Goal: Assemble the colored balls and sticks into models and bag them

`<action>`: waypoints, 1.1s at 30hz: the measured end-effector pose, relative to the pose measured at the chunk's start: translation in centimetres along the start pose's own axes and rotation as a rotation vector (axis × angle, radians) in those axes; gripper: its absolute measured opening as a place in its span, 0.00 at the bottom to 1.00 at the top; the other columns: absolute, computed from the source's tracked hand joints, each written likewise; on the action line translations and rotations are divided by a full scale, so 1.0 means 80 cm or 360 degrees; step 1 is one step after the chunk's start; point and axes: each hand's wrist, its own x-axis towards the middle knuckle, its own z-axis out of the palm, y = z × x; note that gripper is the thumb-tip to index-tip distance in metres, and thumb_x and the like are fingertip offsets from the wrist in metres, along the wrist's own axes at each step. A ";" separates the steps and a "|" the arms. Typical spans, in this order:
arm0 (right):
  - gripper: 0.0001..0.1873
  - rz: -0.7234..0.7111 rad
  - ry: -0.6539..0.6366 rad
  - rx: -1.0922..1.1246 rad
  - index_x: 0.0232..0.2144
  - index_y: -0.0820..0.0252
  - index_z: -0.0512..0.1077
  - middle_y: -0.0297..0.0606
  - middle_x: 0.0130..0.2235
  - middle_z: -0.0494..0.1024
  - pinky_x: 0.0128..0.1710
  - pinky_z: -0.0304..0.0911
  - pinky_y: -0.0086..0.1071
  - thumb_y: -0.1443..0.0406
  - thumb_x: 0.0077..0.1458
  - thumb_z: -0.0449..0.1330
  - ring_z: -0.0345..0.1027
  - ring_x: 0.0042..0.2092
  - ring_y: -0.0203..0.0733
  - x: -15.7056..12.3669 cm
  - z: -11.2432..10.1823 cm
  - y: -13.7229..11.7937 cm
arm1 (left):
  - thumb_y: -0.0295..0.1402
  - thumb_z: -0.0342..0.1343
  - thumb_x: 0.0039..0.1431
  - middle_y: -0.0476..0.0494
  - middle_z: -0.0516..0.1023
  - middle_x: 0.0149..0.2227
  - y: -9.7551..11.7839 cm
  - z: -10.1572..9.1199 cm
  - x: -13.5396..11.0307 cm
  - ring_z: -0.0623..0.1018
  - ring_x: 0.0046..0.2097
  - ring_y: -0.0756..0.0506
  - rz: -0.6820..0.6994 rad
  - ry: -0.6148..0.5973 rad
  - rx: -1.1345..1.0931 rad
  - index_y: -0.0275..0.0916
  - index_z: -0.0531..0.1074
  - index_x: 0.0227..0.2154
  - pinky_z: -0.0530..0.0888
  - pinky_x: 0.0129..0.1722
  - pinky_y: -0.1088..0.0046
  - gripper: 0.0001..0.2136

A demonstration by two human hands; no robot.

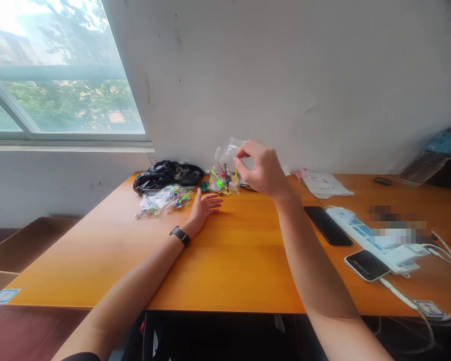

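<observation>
My right hand [261, 168] is raised over the back of the table, thumb and forefinger pinched on the top of a thin yellow plastic stick [236, 172]. Right behind it stands a clear plastic bag [229, 149] with small coloured pieces at its base, among them a green piece with a stick [220, 182] and a red one. Whether the yellow stick is inside the bag or in front of it, I cannot tell. My left hand [203, 210] rests on the table with fingers spread, holding nothing. Close to its left lies another clear bag [161, 200] of green and blue pieces.
A crumpled black plastic bag [165, 175] lies at the back left by the wall. On the right are a black phone [327, 225], a white power strip [361, 233] with cables, a white-edged device [367, 264], a white sheet [325, 184] and a large bottle [424, 163].
</observation>
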 end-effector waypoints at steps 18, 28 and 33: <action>0.06 0.0208 -0.0784 0.0169 0.27 0.57 0.73 0.35 0.32 0.78 0.34 0.57 0.32 0.68 0.56 0.61 0.68 0.35 0.41 -0.006 0.023 0.028 | 0.68 0.53 0.61 0.35 0.84 0.47 0.010 0.012 -0.014 0.81 0.51 0.36 0.0057 -0.0101 0.0013 0.38 0.80 0.45 0.76 0.47 0.65 0.35; 0.05 0.0036 -0.0554 0.0196 0.29 0.58 0.73 0.38 0.34 0.78 0.38 0.59 0.34 0.68 0.58 0.60 0.68 0.37 0.43 -0.004 0.021 0.020 | 0.70 0.51 0.61 0.39 0.82 0.44 0.005 0.008 -0.016 0.83 0.46 0.36 0.0011 -0.0266 -0.0042 0.42 0.78 0.46 0.78 0.47 0.61 0.34; 0.06 0.0030 -0.0449 0.0271 0.27 0.58 0.73 0.37 0.33 0.78 0.37 0.59 0.34 0.68 0.57 0.61 0.68 0.36 0.42 -0.004 0.030 0.028 | 0.58 0.67 0.59 0.38 0.81 0.46 0.000 0.018 -0.026 0.84 0.46 0.38 0.0024 -0.0483 0.0091 0.39 0.74 0.52 0.79 0.46 0.62 0.29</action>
